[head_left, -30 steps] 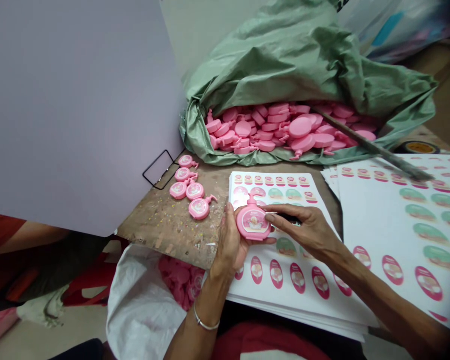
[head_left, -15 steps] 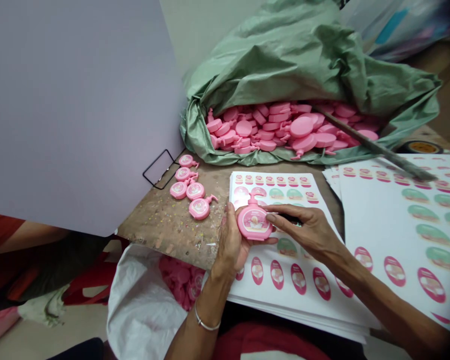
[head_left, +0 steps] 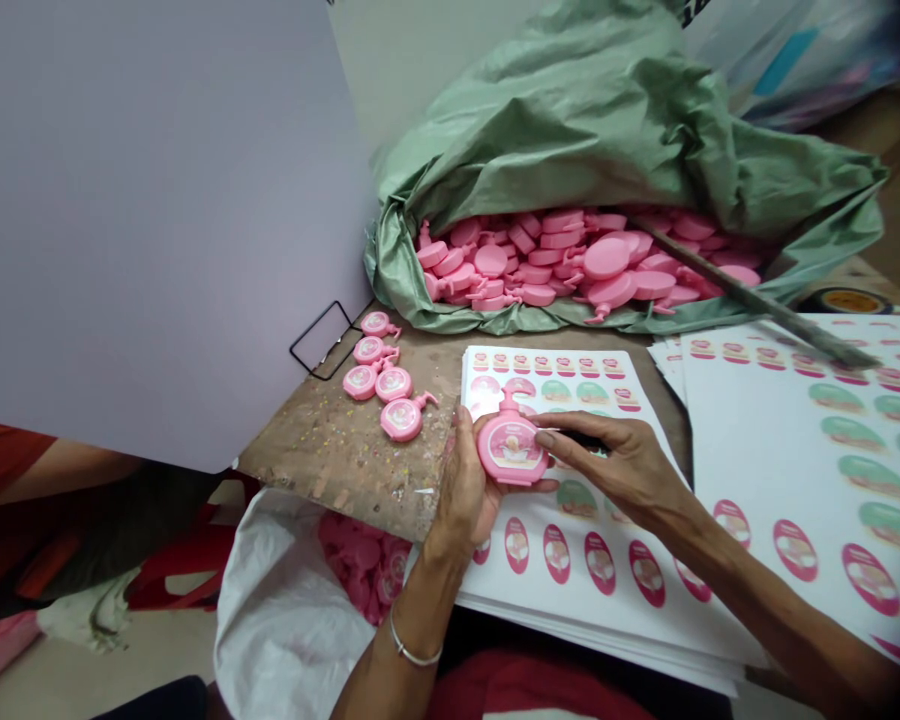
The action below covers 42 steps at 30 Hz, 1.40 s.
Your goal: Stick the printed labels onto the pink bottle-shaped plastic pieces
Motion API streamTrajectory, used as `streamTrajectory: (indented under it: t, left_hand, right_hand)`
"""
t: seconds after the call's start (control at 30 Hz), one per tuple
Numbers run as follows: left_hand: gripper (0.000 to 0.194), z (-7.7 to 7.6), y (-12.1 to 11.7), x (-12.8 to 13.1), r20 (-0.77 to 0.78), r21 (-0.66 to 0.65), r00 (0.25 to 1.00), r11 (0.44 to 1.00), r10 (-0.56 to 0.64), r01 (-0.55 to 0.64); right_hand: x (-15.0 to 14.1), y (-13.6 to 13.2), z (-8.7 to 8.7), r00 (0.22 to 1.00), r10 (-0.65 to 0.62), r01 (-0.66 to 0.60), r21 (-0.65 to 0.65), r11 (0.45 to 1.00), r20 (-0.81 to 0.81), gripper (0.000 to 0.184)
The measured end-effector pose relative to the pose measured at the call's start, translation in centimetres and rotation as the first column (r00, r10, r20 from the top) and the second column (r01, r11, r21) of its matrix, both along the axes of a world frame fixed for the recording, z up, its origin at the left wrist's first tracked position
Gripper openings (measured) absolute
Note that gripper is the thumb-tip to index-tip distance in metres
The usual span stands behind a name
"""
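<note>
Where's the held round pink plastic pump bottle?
The bottle is below and right of centre in the head view, cradled by the left hand, right hand touching it, over white sticker sheets.

The table (head_left: 307, 445) bears 5 pink bottles (head_left: 401, 420), sticker sheets (head_left: 757, 430), a green sack (head_left: 570, 150).

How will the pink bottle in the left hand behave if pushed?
The pink bottle is probably stiff: it shows no dent in the left hand. Laid flat, its broad face suggests sliding over rolling. The thin hooked spout may snag.
</note>
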<state>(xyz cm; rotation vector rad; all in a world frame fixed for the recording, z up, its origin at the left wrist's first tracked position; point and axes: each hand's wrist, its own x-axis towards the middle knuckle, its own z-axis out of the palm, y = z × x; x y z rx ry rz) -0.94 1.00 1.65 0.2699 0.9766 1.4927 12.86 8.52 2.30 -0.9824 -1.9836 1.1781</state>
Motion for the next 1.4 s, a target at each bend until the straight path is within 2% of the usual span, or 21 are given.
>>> streamTrajectory:
  t: [0.17,0.27,0.37,0.4,0.47,0.53,0.57,0.63,0.7,0.8,0.87,0.9,0.93,1.0,1.03,1.1,1.2,1.23,1.27,1.33,1.4]
  left_hand:
    - [0.059,0.2,-0.1,0.1,-0.003,0.014,1.000,1.000,-0.008,0.008]
    - [0.048,0.6,-0.4,0.1,-0.056,0.057,0.998,0.998,-0.013,0.016]
    - [0.039,0.8,-0.8,0.0,-0.140,0.120,0.988,0.990,-0.061,0.078]
    - [0.040,0.9,-1.0,0.0,-0.150,0.124,0.986,0.988,-0.072,0.091]
    - [0.041,0.8,-1.2,-0.2,-0.133,0.106,0.988,0.990,-0.079,0.093]
    - [0.044,0.7,-1.3,-0.3,-0.098,0.091,0.991,0.991,-0.086,0.095]
    - [0.046,0.6,-1.3,-0.3,-0.086,0.092,0.990,0.989,-0.108,0.116]
    - [0.051,0.4,-1.3,0.0,-0.104,0.110,0.981,0.979,-0.163,0.174]
    - [0.051,0.4,-1.5,0.4,-0.134,0.109,0.968,0.967,-0.213,0.228]
    - [0.044,0.2,-2.1,0.2,-0.146,0.004,0.970,0.980,-0.194,0.197]
    - [0.045,-0.2,-2.6,-1.5,-0.241,-0.084,0.965,0.993,-0.103,0.085]
    - [0.047,-0.6,-2.7,-2.8,-0.349,-0.122,0.936,0.993,-0.049,0.007]
    - [0.050,-1.1,-2.7,-4.3,-0.492,-0.154,0.870,0.985,-0.013,-0.073]
    - [0.052,-2.0,-2.7,-7.5,-0.798,-0.237,0.601,0.935,-0.031,-0.265]
    - [0.052,-2.5,-2.6,-9.0,-0.885,-0.224,0.462,0.918,-0.051,-0.328]
    - [0.054,-3.1,-2.4,-11.2,-0.959,-0.208,0.262,0.891,-0.105,-0.404]
    - [0.057,-3.5,-2.4,-12.4,-0.990,0.030,-0.136,0.874,-0.042,-0.486]
    - [0.058,-3.5,-2.4,-12.3,-0.965,0.137,-0.263,0.873,0.011,-0.467]
    - [0.057,-3.4,-2.4,-12.1,-0.935,0.223,-0.348,0.875,0.067,-0.430]
    - [0.052,-3.3,-2.4,-11.3,-0.904,0.309,-0.400,0.879,0.151,-0.364]
    - [0.043,-3.3,-2.1,-10.2,-0.911,0.338,-0.350,0.883,0.220,-0.325]
  right_hand:
    - [-0.1,-0.1,0.0,1.000,-0.008,0.008,0.006,1.000,-0.005,0.027]
    - [-0.1,-0.2,0.0,1.000,-0.006,0.006,0.030,1.000,0.000,0.026]
    - [0.3,0.0,0.2,0.998,0.010,-0.020,0.181,0.983,0.057,0.029]
    - [0.5,0.2,0.3,0.993,-0.022,-0.010,0.278,0.961,0.113,0.032]
    - [0.9,0.7,0.4,0.954,-0.194,0.061,0.482,0.874,0.230,0.041]
    - [0.9,1.0,0.3,0.909,-0.332,0.130,0.587,0.799,0.251,0.056]
    - [0.7,1.0,0.2,0.916,-0.324,0.138,0.572,0.808,0.237,0.065]
    - [-0.1,0.8,-0.3,0.962,-0.192,0.082,0.467,0.880,0.193,0.084]
    - [-0.9,0.9,-0.9,0.983,-0.107,0.044,0.369,0.928,0.152,0.093]
    - [-0.8,3.2,-1.7,0.963,-0.198,0.115,0.381,0.918,0.184,0.088]
    - [0.7,6.7,-1.9,0.907,-0.292,0.160,0.392,0.906,0.305,0.075]
    - [1.7,8.8,-1.8,0.856,-0.347,0.195,0.382,0.903,0.383,0.065]
    - [2.8,11.0,-1.6,0.802,-0.404,0.247,0.373,0.895,0.439,0.056]
    - [4.5,15.4,-1.2,0.696,-0.511,0.359,0.372,0.856,0.504,0.047]
    - [5.1,17.4,-1.1,0.644,-0.546,0.402,0.370,0.838,0.536,0.044]
    - [5.6,20.7,-1.4,0.562,-0.575,0.445,0.368,0.816,0.595,0.040]
    - [5.5,23.3,-2.5,0.511,-0.563,0.419,0.384,0.823,0.650,0.036]
    - [5.6,23.6,-2.9,0.506,-0.556,0.397,0.395,0.829,0.659,0.036]
    - [5.8,23.7,-3.2,0.502,-0.553,0.376,0.408,0.832,0.665,0.037]
    - [6.3,23.7,-3.6,0.486,-0.566,0.348,0.447,0.824,0.666,0.036]
    - [6.7,23.5,-3.5,0.473,-0.593,0.323,0.499,0.805,0.651,0.037]
